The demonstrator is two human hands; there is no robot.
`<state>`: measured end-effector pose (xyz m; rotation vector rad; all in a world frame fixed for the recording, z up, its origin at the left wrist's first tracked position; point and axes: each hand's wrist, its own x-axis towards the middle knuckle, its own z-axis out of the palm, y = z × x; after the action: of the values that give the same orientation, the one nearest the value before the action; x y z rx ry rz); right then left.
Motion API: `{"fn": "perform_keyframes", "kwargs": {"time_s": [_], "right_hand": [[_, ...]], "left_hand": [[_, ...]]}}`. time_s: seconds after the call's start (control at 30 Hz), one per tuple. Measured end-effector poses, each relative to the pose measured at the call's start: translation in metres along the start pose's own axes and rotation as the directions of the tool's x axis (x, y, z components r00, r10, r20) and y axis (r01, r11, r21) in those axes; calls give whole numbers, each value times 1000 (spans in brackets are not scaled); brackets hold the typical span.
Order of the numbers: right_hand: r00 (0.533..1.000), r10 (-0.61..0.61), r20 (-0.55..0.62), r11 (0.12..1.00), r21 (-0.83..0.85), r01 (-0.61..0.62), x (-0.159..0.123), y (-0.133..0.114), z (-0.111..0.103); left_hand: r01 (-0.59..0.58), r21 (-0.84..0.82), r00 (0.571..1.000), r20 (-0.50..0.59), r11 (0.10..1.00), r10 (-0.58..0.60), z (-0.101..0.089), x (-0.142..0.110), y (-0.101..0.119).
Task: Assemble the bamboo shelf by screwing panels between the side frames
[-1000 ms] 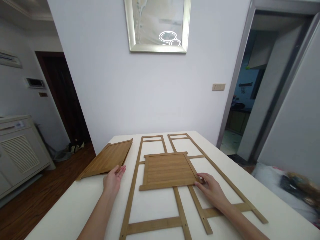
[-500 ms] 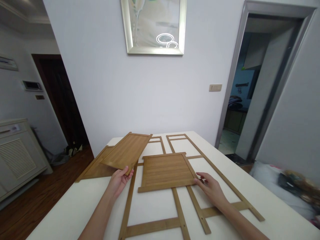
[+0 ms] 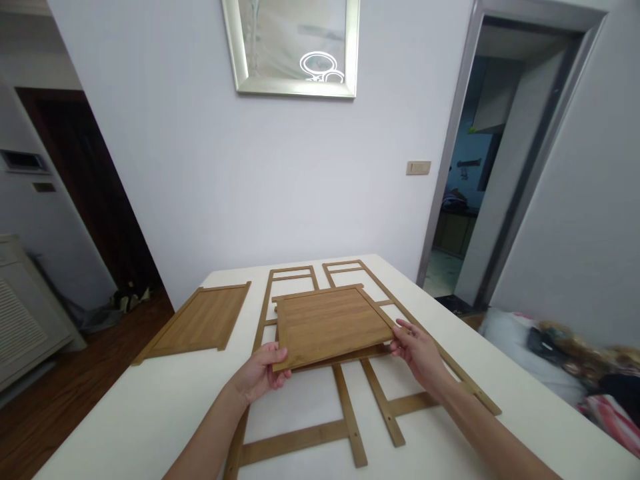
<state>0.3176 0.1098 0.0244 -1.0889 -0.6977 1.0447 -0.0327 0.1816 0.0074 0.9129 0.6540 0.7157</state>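
Where a narrow gap opens along its near edge, the upper wooden panel (image 3: 330,327) sits slightly askew above the lower wooden panel (image 3: 367,353), between your two hands. Your left hand (image 3: 261,373) clamps its near left corner, thumb on top and fingers beneath; your right hand (image 3: 419,350) pinches at its near right corner, though you cannot tell whether that grip also takes in the lower panel. Under both panels, the left frame (image 3: 295,440) and the right frame (image 3: 383,400) lie flat, side by side. A third wooden panel (image 3: 200,320) lies apart to the left, reaching the table's left edge. Bare white tabletop (image 3: 150,413) runs between it and your left forearm. Beyond the far edge stands a pale wall (image 3: 310,180) with a silvery picture frame (image 3: 295,87); a doorway (image 3: 460,200) opens on the right.
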Motion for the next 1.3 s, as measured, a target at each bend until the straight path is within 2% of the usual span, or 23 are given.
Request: {"fn": "perform_keyframes", "kwargs": {"time_s": [0.13,0.3,0.43,0.57,0.8,1.0,1.17,1.3], "right_hand": [[997,75,31,991,108,-78,8,2,-10],[987,157,31,975,152,-160,18,4,-25],[978,182,100,966,167,-197,19,3,-30],[969,195,150,957,185,-222,17,4,-26],[949,237,209,938,204,-280,12,13,-19],[951,179,252,976,77,-204,15,19,-20],[945,183,271,981,15,-195,14,19,-21],[947,211,240,970,64,-233,11,16,-18]], "left_hand": [[-6,9,999,45,1000,6,17,-6,9],[17,54,979,203,998,-27,56,-19,23],[-74,36,963,264,997,62,93,-34,32],[-153,12,952,270,988,144,117,-46,38],[-181,67,934,324,981,151,137,-64,47],[-189,107,933,329,976,145,145,-70,50],[-160,189,958,268,969,106,155,-71,45],[-166,273,980,153,948,127,163,-71,42]]}}
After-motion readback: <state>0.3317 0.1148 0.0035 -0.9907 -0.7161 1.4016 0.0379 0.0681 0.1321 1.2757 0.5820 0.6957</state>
